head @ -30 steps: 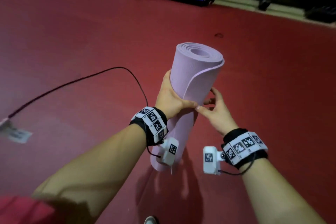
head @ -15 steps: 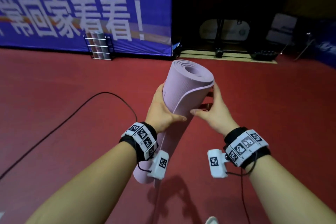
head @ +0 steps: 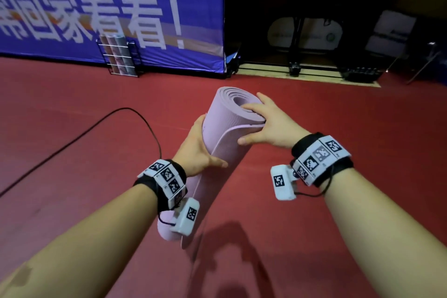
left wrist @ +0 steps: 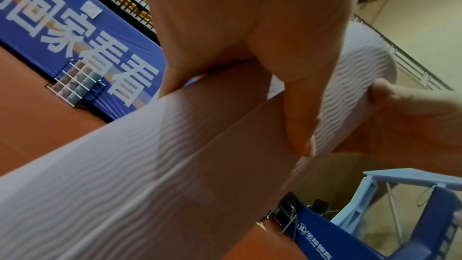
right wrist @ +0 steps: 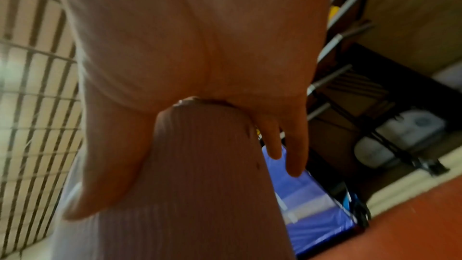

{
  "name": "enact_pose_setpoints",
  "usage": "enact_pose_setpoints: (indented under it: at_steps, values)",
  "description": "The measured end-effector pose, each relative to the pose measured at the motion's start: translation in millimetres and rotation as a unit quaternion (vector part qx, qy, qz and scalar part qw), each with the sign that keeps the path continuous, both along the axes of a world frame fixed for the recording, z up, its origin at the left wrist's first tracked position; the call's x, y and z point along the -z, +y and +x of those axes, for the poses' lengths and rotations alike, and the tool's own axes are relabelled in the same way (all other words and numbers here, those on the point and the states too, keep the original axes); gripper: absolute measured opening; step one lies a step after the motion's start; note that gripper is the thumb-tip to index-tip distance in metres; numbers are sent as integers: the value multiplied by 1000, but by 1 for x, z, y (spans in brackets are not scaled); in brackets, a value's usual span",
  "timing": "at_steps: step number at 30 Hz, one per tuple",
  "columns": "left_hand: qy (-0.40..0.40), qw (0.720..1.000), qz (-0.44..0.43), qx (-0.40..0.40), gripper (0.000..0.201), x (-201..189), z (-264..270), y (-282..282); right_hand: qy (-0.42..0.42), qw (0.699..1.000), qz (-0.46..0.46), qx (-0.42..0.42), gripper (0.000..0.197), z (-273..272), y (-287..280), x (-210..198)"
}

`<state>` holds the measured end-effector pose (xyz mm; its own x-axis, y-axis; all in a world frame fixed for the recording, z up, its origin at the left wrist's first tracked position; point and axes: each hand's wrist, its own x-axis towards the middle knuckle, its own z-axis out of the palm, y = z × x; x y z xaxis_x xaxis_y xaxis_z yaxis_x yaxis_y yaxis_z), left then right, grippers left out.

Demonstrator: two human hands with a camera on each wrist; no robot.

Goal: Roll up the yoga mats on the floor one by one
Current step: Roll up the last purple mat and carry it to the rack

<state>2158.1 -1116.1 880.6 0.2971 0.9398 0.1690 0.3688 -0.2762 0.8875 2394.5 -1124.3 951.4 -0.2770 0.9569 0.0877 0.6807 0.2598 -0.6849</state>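
A rolled lilac yoga mat (head: 225, 133) is held off the red floor, tilted, with its spiral end up and away from me. My left hand (head: 197, 150) grips the roll at mid-length, thumb across the front and fingers hidden behind. My right hand (head: 268, 123) caps the upper end, with fingers over the rim and thumb on the side wall. In the left wrist view the left thumb (left wrist: 295, 106) presses the ribbed mat (left wrist: 125, 165). The right wrist view shows the right hand's palm (right wrist: 187, 46) on the mat (right wrist: 200, 185) end.
A black cable (head: 72, 143) curves across the floor to my left. A wire rack (head: 119, 55) holding rolled mats stands against the blue banner (head: 108, 7). A dark recess with equipment (head: 304, 34) lies at the back right.
My right hand has slid from the mat's side up onto its top end. The head view has lifted toward the banner. My left hand keeps its grip.
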Motion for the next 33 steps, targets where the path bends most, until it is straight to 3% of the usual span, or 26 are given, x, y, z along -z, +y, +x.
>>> enact_pose_setpoints:
  at_steps: [5,10,14,18,21,29,31,33]
  values:
    - [8,999,-27,18,123,24,3,112,73,997,6,15,51,-1,116,35]
    - [-13,998,-46,41,129,50,6,242,93,993,14,75,50,-4,234,64]
    - [19,996,-49,69,118,45,16,342,103,988,-24,115,49,0,319,73]
    - [37,994,-42,99,106,35,32,431,115,981,-47,147,52,15,391,71]
    - [52,993,-34,103,111,40,45,491,102,982,-61,148,54,32,447,76]
    - [139,985,-59,80,122,104,84,666,63,981,-145,112,53,81,627,146]
    - [160,982,-76,72,120,120,95,712,33,979,-169,107,58,91,683,162]
    - [174,979,-92,56,121,132,102,760,-3,974,-201,102,76,93,742,172]
